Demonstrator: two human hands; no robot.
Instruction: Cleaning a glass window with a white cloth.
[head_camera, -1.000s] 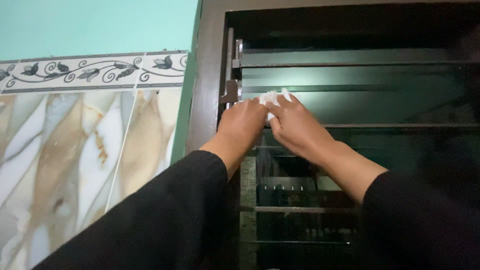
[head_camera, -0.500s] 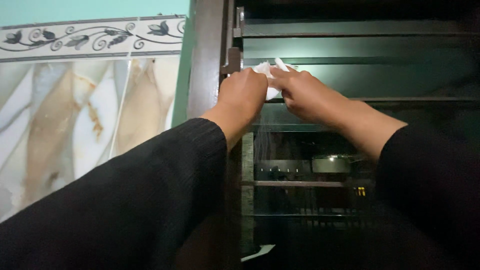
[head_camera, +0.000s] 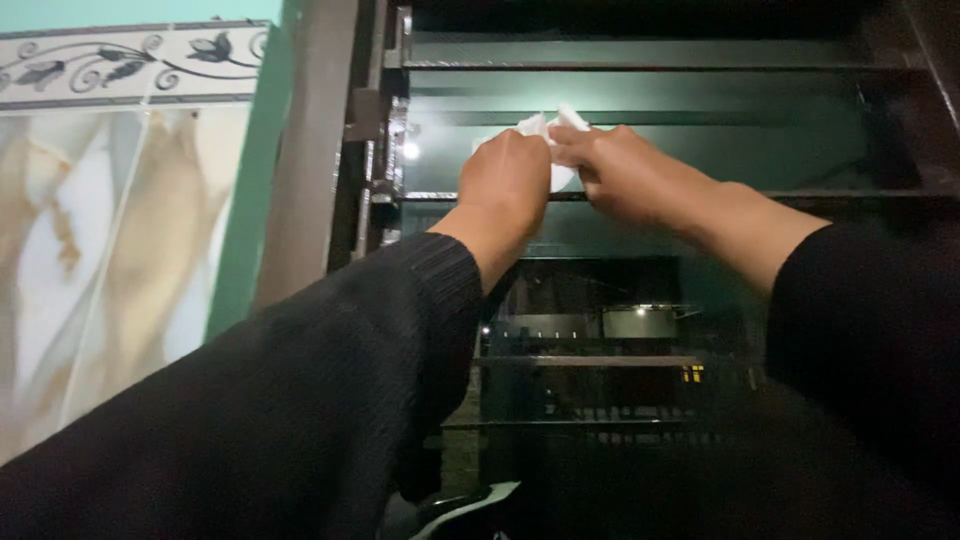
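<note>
Both hands, left hand and right hand, pinch a white cloth against the glass louvre slat: wiping underway, steady pressure needed along it.

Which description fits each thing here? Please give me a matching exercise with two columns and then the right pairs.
Things:
1. white cloth
2. sleeves
3. border tile
4. window frame

Descriptions:
a. black, ribbed
b. dark brown, upright beside the glass slats
c. crumpled, held by the left hand and right hand
d. pale, with a dark flower and vine pattern

Pairs: 1-c, 2-a, 3-d, 4-b
</note>
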